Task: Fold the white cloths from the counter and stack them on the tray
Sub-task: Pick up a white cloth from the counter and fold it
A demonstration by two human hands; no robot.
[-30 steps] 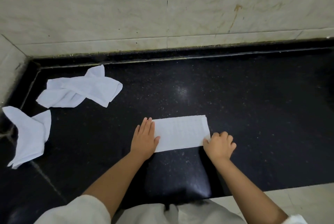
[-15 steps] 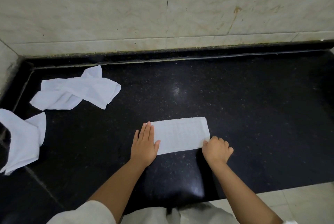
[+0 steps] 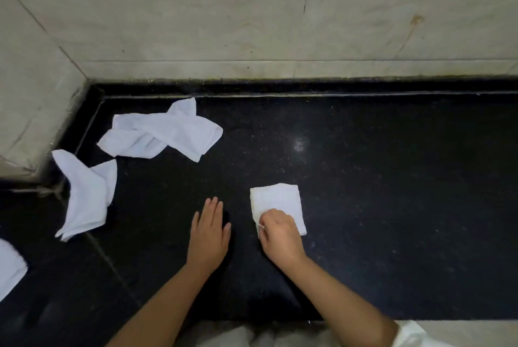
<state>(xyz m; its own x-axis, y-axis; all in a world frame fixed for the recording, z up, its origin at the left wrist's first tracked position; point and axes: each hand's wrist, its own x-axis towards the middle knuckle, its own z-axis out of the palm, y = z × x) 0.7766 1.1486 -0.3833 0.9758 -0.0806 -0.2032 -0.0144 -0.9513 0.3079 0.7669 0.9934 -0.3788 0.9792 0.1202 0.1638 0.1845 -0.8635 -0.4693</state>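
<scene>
1. The long strip is gone: a second ago the folded cloth (image 3: 276,205) lay as a wide band between both hands, and now it sits as a compact near-square, just right of the frame's centre on the black counter (image 3: 392,192).
2. The right hand (image 3: 280,234) is down on that square's lower left corner, fingers curled over the layered edge and pinching it. Whether it is pressing the crease flat or starting to lift, I cannot tell.
3. The left hand (image 3: 208,230) has come off the cloth. It now lies flat on bare counter just left of the square, fingers straight and together, holding nothing.
4. What that means, in my judgement: the halving fold is finished, so this cloth looks ready to go to the stack.
5. The tray is not in view anywhere, so where it goes next cannot be seen from here.
6. Plenty left to do. A crumpled cloth (image 3: 165,133) sprawls in the upper left, near the back wall (image 3: 252,10).
7. Another loose cloth (image 3: 85,198) lies at the left, draped by the corner where the side wall meets the counter.
8. A white edge (image 3: 9,265) pokes in at the far lower left; too little shows to say what it is.
9. A risk, as I read it: a one-corner pinch may let the layers fan open on the lift.
</scene>
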